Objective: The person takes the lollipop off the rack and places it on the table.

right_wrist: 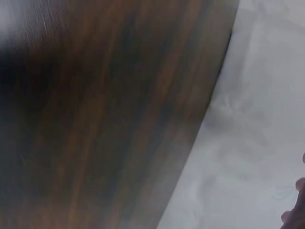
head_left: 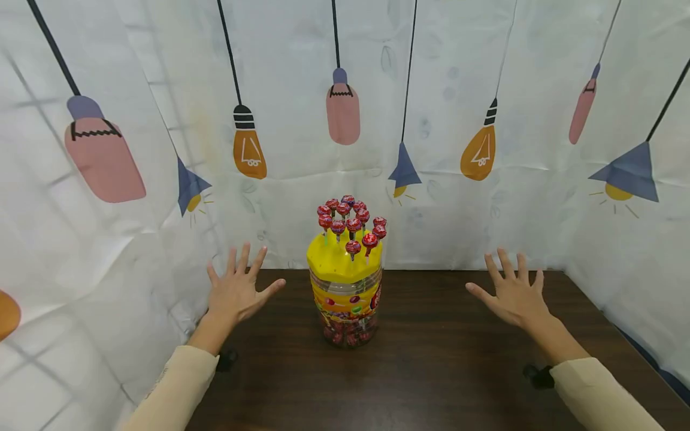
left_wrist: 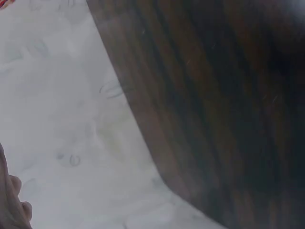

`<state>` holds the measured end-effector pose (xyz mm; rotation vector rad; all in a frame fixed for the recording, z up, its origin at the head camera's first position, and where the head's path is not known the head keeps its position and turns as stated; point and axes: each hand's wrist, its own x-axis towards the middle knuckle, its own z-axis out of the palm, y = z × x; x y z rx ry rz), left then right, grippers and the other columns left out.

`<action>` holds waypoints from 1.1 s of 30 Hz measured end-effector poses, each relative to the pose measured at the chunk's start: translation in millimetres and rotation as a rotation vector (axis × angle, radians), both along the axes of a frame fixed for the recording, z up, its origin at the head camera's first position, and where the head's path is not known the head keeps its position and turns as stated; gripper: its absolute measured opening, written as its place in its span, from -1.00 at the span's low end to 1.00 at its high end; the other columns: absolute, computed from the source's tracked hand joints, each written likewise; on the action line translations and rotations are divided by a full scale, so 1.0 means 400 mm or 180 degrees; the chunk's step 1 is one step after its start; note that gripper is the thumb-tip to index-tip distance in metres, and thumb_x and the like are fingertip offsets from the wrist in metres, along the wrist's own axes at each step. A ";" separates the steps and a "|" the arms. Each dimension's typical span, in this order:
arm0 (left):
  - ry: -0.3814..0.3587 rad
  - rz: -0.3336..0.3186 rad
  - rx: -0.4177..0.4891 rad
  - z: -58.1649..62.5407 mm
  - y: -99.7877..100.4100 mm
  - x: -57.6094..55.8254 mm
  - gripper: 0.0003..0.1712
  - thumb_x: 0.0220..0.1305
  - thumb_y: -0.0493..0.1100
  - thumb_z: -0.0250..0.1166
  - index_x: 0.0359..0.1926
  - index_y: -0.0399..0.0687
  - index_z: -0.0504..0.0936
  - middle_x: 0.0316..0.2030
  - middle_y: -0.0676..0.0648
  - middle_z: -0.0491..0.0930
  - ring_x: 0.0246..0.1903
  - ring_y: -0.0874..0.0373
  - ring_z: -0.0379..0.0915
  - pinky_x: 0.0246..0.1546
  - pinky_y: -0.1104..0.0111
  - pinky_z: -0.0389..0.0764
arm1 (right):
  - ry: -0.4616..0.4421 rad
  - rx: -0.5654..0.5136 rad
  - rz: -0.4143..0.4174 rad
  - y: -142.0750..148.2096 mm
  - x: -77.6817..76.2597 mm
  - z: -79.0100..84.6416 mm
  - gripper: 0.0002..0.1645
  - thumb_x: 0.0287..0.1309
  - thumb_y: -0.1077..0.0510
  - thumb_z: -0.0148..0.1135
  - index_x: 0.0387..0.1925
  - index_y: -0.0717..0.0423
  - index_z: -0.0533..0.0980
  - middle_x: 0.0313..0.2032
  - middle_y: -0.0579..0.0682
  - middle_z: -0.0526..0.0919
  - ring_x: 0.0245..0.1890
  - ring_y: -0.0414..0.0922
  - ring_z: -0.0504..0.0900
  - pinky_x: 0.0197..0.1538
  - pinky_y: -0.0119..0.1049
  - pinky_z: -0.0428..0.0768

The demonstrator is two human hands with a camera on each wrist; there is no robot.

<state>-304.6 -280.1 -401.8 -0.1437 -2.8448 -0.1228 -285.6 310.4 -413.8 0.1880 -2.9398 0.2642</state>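
Note:
A clear jar (head_left: 347, 311) with a yellow lid (head_left: 336, 260) stands upright on the dark wooden table, wrapped lollipops showing through its lower part. Several red-wrapped lollipops (head_left: 353, 225) stick up from the lid. To the left of the jar, my left hand (head_left: 237, 294) is raised with fingers spread and holds nothing. My right hand (head_left: 517, 297) is spread the same way, farther off on the jar's right. Only a sliver of the left hand (left_wrist: 12, 200) enters the left wrist view, and a few fingertips of the right hand (right_wrist: 298, 210) show in the right wrist view.
The dark table (head_left: 431, 359) ends at a white curtain (head_left: 442, 239) printed with hanging lamps, which runs along the back and both sides. Dark wrist straps (head_left: 539, 376) sit by the cream sleeves (head_left: 598, 389).

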 end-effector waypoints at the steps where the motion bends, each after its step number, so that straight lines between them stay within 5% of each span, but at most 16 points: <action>1: -0.0004 -0.0002 0.0024 -0.007 0.003 0.006 0.13 0.24 0.70 -0.15 0.64 0.40 -0.30 0.66 -0.15 -0.37 0.62 -0.31 -0.49 0.31 -0.55 -0.50 | 0.0021 -0.0025 0.0018 -0.007 0.008 -0.008 0.17 0.35 -0.59 -0.22 0.65 -0.03 -0.28 0.64 0.17 -0.44 0.54 0.49 -0.50 0.25 0.72 -0.37; 10: -0.0034 -0.0059 0.0336 -0.073 0.045 0.074 0.11 0.29 0.65 -0.10 0.64 0.41 -0.36 0.66 -0.12 -0.41 0.62 -0.30 -0.49 0.31 -0.55 -0.49 | 0.0121 -0.0379 0.0223 -0.085 0.079 -0.075 0.09 0.39 -0.49 -0.09 0.66 -0.10 -0.22 0.65 0.13 -0.37 0.57 0.44 -0.43 0.28 0.70 -0.28; 18: 0.0086 -0.0216 0.0661 -0.100 0.097 0.133 0.10 0.31 0.55 0.05 0.64 0.46 -0.34 0.66 -0.07 -0.36 0.63 -0.25 -0.43 0.32 -0.57 -0.38 | 0.0166 -0.0727 0.0375 -0.154 0.127 -0.086 0.03 0.42 -0.40 -0.02 0.66 -0.16 -0.19 0.66 0.12 -0.34 0.58 0.44 -0.40 0.30 0.69 -0.28; 26: 0.0140 -0.0557 0.1249 -0.085 0.153 0.146 0.08 0.34 0.42 0.17 0.63 0.49 -0.29 0.66 -0.07 -0.28 0.63 -0.24 -0.38 0.34 -0.55 -0.30 | 0.0368 -0.1284 0.0772 -0.187 0.131 -0.061 -0.11 0.49 -0.18 0.04 0.65 -0.24 -0.10 0.64 0.14 -0.09 0.57 0.40 -0.15 0.32 0.61 -0.21; 33: 0.0100 -0.0983 0.2043 -0.084 0.173 0.143 0.06 0.37 0.22 0.26 0.63 0.48 -0.25 0.66 -0.06 -0.16 0.60 -0.27 -0.16 0.40 -0.45 0.00 | 0.0378 -0.1852 0.1188 -0.208 0.120 -0.034 -0.16 0.49 -0.01 0.12 0.62 -0.32 -0.02 0.56 0.08 0.16 0.49 0.31 0.18 0.23 0.56 0.24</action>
